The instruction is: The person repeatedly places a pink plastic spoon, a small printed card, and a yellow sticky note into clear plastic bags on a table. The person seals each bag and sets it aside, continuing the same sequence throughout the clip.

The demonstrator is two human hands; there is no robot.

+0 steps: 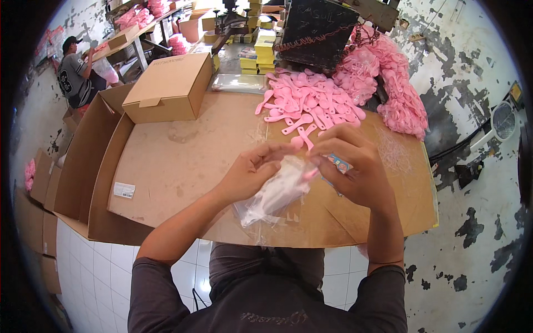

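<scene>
My left hand (256,173) is closed, its fingers pinching toward the edge of a clear plastic bag. My right hand (355,165) is curled opposite it, thumb and forefinger pressed together at the bag's other side. A bit of pink (310,174), which looks like part of a spoon, shows through plastic by the right thumb. Beneath the hands lies a pile of clear plastic bags (272,201). Partly hidden by my right fingers is a small blue printed card (338,162). Just beyond the fingertips are loose pink spoons (316,100) in a heap.
The cardboard-covered table (177,161) holds a closed brown carton (166,91) at the far left and an open carton (89,166) along its left side. Bagged pink spoons (402,100) pile up at the far right, beside a dark box (313,33). A person (78,72) sits far left.
</scene>
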